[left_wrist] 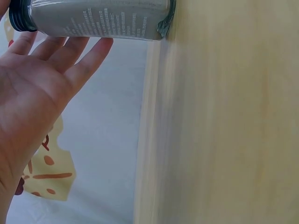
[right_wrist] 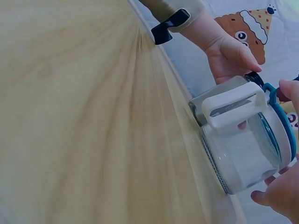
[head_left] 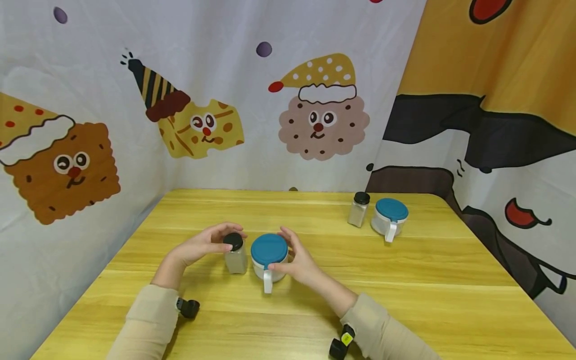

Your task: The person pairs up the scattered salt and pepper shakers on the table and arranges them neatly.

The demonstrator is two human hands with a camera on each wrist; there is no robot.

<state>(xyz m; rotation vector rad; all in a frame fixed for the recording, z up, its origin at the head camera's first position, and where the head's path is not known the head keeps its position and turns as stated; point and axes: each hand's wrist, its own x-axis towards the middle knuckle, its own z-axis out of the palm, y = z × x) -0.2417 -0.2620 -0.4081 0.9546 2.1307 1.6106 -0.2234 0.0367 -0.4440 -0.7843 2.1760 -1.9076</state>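
Observation:
My left hand (head_left: 202, 245) is at a square spice jar (head_left: 236, 261) with a black lid and greyish contents, its thumb across the lid and fingers behind. In the left wrist view, small print runs along the spice jar (left_wrist: 107, 19), and the left fingers lie against its side near the lid. Just to the right stands a clear glass seasoning jar (head_left: 262, 272) with a blue lid and white handle. My right hand (head_left: 302, 262) grips it, thumb by the handle at the lid's edge and fingers round the far side. Both jars stand upright, close together, on the table.
At the back right of the wooden table (head_left: 405, 310) stand a second black-lidded spice jar (head_left: 357, 215) and a second blue-lidded seasoning jar (head_left: 382, 225), side by side. A curtain (head_left: 252, 175) printed with cartoon biscuits and cheese hangs behind the table.

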